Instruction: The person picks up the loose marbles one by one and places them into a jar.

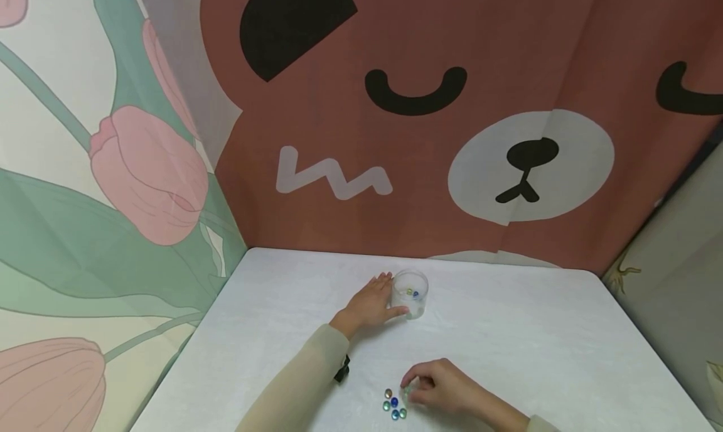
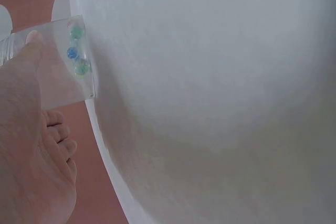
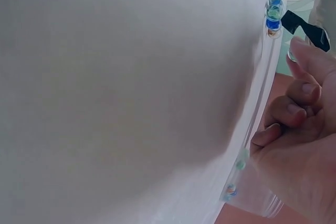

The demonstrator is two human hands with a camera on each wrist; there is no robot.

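Note:
A clear cup stands upright on the white table, with several glass marbles at its bottom. My left hand rests against the cup's left side, thumb across its near wall and fingers stretched out along its far side. My right hand is nearer the front edge, pinching a pale clear-green marble between thumb and index finger, the other fingers curled in. Just left of it lies a small cluster of loose marbles, among them a blue marble, a brownish marble and a green marble.
The white table meets a curtain with a brown bear print at the back. A flower-print cloth hangs on the left. A black strap shows under the left sleeve, just beyond the loose marbles.

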